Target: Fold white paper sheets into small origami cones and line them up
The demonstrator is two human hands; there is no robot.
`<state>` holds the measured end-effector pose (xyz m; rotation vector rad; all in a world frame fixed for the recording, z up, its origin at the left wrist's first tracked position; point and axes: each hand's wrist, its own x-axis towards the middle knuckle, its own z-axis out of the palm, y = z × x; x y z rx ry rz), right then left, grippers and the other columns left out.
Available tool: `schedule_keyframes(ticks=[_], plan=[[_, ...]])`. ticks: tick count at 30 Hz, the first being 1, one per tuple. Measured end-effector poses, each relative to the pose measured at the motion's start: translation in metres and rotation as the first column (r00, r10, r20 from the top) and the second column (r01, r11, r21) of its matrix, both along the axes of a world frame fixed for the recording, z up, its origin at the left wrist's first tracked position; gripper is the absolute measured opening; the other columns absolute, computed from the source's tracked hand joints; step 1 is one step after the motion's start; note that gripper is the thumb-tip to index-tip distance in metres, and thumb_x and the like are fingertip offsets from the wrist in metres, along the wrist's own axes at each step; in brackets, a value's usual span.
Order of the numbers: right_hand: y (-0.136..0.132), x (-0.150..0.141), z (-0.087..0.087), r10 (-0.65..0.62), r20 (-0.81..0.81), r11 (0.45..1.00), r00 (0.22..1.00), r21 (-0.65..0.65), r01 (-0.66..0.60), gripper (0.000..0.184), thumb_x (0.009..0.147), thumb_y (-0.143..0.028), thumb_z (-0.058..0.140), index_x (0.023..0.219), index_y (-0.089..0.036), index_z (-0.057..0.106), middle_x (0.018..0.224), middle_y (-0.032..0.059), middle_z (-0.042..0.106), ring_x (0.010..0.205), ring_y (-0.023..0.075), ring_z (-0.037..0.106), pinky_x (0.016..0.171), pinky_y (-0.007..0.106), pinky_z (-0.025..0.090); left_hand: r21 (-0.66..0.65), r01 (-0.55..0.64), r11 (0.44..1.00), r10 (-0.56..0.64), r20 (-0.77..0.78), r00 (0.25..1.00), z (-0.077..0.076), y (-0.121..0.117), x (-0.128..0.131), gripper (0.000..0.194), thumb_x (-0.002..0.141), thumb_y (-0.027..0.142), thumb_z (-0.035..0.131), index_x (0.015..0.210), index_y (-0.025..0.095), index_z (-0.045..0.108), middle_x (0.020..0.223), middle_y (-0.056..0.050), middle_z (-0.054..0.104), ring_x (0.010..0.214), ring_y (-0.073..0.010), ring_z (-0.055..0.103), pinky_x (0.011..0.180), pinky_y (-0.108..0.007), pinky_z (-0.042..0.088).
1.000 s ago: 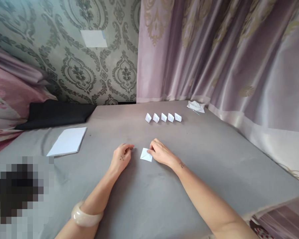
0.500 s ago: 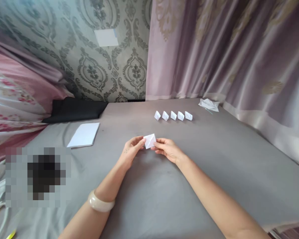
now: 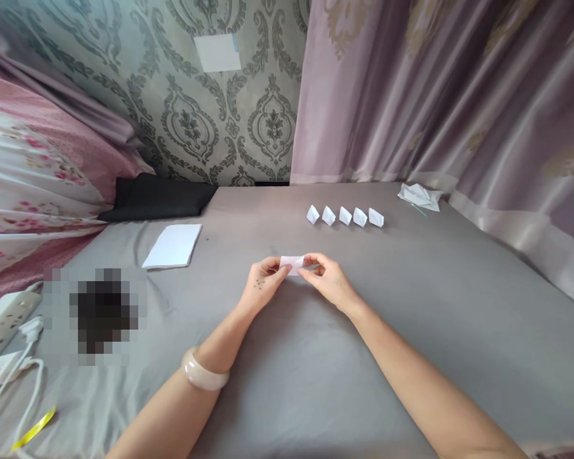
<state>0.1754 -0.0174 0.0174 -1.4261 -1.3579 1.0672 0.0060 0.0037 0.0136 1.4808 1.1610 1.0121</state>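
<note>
A small piece of folded white paper [image 3: 292, 262] is held up between my two hands, its long side level. My left hand [image 3: 266, 279] pinches its left end, thumb in front and fingers behind. At the right end my right hand [image 3: 329, 280] grips it the same way, with the thumb near its lower edge. Beyond the hands, several folded white paper pieces [image 3: 344, 216] stand in a row on the grey sheet [image 3: 268, 382]. A pale bangle [image 3: 205, 371] is on my left wrist.
A stack of white paper [image 3: 173, 246] lies at the left, near a folded black cloth [image 3: 165, 196]. Crumpled white paper [image 3: 419, 196] sits at the back right by the curtain [image 3: 363, 95]. Power strips [image 3: 9, 319] with cables and a yellow strip [image 3: 34, 428] are at the left edge.
The folded paper has gone from a tilted square to a narrower, level rectangle. My right hand has turned, its thumb now at the paper's front. The camera view has shifted slightly.
</note>
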Motion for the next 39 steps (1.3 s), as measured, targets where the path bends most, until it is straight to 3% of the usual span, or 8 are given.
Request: schedule_keyframes(ticks=[3,7,11,14,17,25,33,39], plan=[[0.003,0.002,-0.004,-0.058,0.189,0.953,0.980,0.302,-0.002,0.023,0.079,-0.028,0.064,0.101,-0.022,0.066,0.097,0.0028,0.062,0.064,0.0097,0.053,0.069,0.026,0.048,0.315,0.023,0.949,0.067,-0.272,0.960,-0.003,0.000,0.000,0.019,0.084,0.032,0.057,0.084,0.018,0.069,0.080,-0.003,0.065,0.074,-0.0146,0.056,0.070,-0.025,0.044],[0.000,0.003,-0.007,-0.078,0.416,0.898,0.906,0.423,-0.117,0.017,0.090,-0.027,0.052,0.093,-0.024,0.068,0.092,0.0036,0.062,0.073,0.0131,0.058,0.069,0.025,0.046,0.582,0.172,0.795,0.167,-0.482,0.860,-0.007,0.000,-0.002,0.021,0.092,0.029,0.047,0.090,0.019,0.066,0.089,-0.007,0.066,0.082,-0.0172,0.056,0.075,-0.028,0.044],[-0.004,0.004,-0.007,-0.139,0.691,0.868,0.709,0.430,-0.249,0.029,0.097,-0.024,0.037,0.100,-0.024,0.066,0.100,0.0058,0.063,0.085,0.0161,0.059,0.074,0.027,0.042,0.664,0.317,0.677,0.270,-0.625,0.732,-0.008,0.003,-0.006,0.026,0.095,0.028,0.041,0.092,0.018,0.064,0.092,-0.008,0.066,0.082,-0.0187,0.055,0.076,-0.031,0.043],[-0.003,0.004,-0.008,-0.175,0.815,0.840,0.552,0.416,-0.348,0.035,0.098,-0.018,0.030,0.101,-0.020,0.065,0.100,0.0085,0.063,0.087,0.0184,0.057,0.078,0.030,0.040,0.659,0.410,0.630,0.293,-0.691,0.661,-0.006,0.006,-0.008,0.028,0.096,0.024,0.037,0.092,0.016,0.063,0.093,-0.010,0.064,0.083,-0.0197,0.053,0.076,-0.032,0.042],[-0.002,0.005,-0.009,-0.174,0.860,0.836,0.480,0.387,-0.389,0.037,0.097,-0.014,0.028,0.101,-0.018,0.065,0.099,0.0103,0.063,0.086,0.0200,0.056,0.076,0.032,0.038,0.620,0.494,0.609,0.292,-0.755,0.588,-0.006,0.008,-0.006,0.030,0.096,0.020,0.034,0.089,0.015,0.062,0.091,-0.010,0.063,0.083,-0.0207,0.050,0.074,-0.033,0.040],[-0.007,0.005,-0.013,-0.042,0.904,0.883,0.426,0.233,-0.407,0.029,0.093,-0.010,0.037,0.092,-0.019,0.065,0.092,0.0087,0.061,0.080,0.0183,0.056,0.069,0.030,0.037,0.465,0.591,0.659,0.163,-0.856,0.491,-0.011,0.004,-0.002,0.031,0.095,0.019,0.034,0.083,0.016,0.063,0.083,-0.010,0.059,0.081,-0.0209,0.051,0.072,-0.034,0.042],[-0.005,0.011,-0.009,0.055,0.730,0.954,0.681,0.162,-0.251,0.019,0.093,-0.029,0.050,0.095,-0.026,0.068,0.099,0.0022,0.064,0.081,0.0150,0.060,0.065,0.026,0.040,0.383,0.278,0.881,0.039,-0.643,0.765,-0.019,0.005,-0.010,0.017,0.088,0.028,0.053,0.086,0.021,0.069,0.091,-0.006,0.063,0.089,-0.0201,0.057,0.078,-0.031,0.047],[0.003,0.013,-0.013,0.052,0.578,0.983,0.814,0.114,-0.144,0.019,0.088,-0.032,0.054,0.083,-0.027,0.072,0.095,0.0004,0.064,0.080,0.0140,0.061,0.070,0.027,0.042,0.182,0.090,0.979,0.021,-0.532,0.847,-0.010,0.009,-0.012,0.015,0.081,0.030,0.061,0.078,0.018,0.070,0.087,-0.006,0.063,0.082,-0.0193,0.060,0.077,-0.030,0.047]])
